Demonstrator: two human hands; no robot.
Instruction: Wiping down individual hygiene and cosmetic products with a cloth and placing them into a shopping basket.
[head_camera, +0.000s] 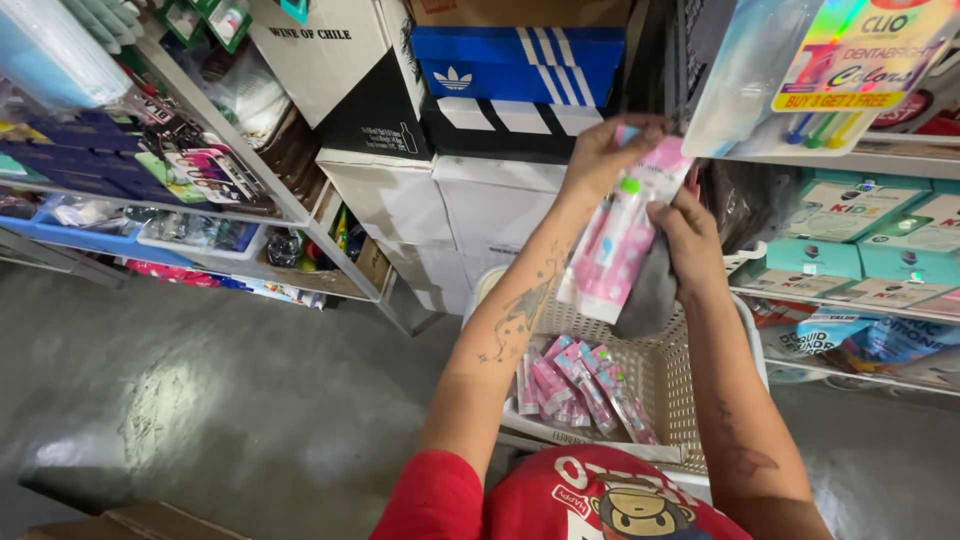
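Near: white basket (690, 385) below your arms, more pink packs (580, 385) lying inside. Your left hand (600, 150) pinches top of pink blister pack (620, 235); right hand (690, 245) grips its lower right edge plus grey cloth (650, 295). Keep pack upright, steady both ends. Grey concrete floor (200, 390) left. Far: stacked boxes (480, 110), cluttered shelves (200, 170) left, teal cartons (880, 240) right.

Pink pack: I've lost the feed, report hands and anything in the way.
Left hand grips pink pack at top. Right hand on its side, with grey cloth. Basket below holds more packs. Shelves close, nothing blocking.
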